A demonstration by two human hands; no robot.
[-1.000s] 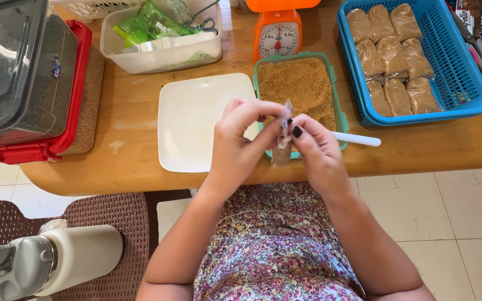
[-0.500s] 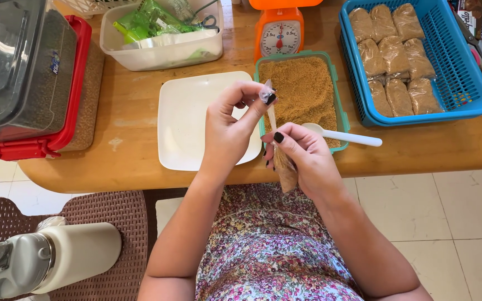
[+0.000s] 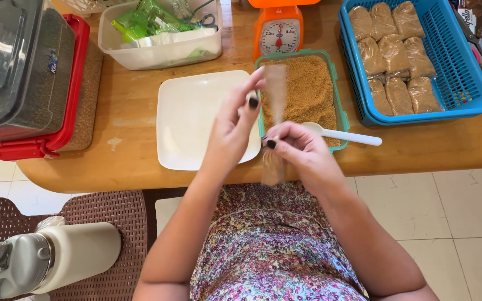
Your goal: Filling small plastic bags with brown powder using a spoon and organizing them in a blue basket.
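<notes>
— Between your hands, what's that?
— A small clear bag (image 3: 275,100), stretched upright: left hand (image 3: 231,129) pinches its top, right hand (image 3: 298,151) grips its bottom, over the counter (image 3: 135,120) edge.
— Step?
— Opening it, I'd judge; next calls for the spoon (image 3: 341,135) at three o'clock, in the crumb tray (image 3: 308,89).

Glossy white plate (image 3: 191,120) on smooth wooden table (image 3: 129,120)

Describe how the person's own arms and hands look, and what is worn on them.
Both arms are bare from shoulder to wrist: no sleeves, watch or bracelets show. The left hand and the right hand have dark, nearly black polish on the fingernails. I can make out no rings or gloves. The garment below the arms is a small floral print in pink, purple and green on a pale ground.
</notes>
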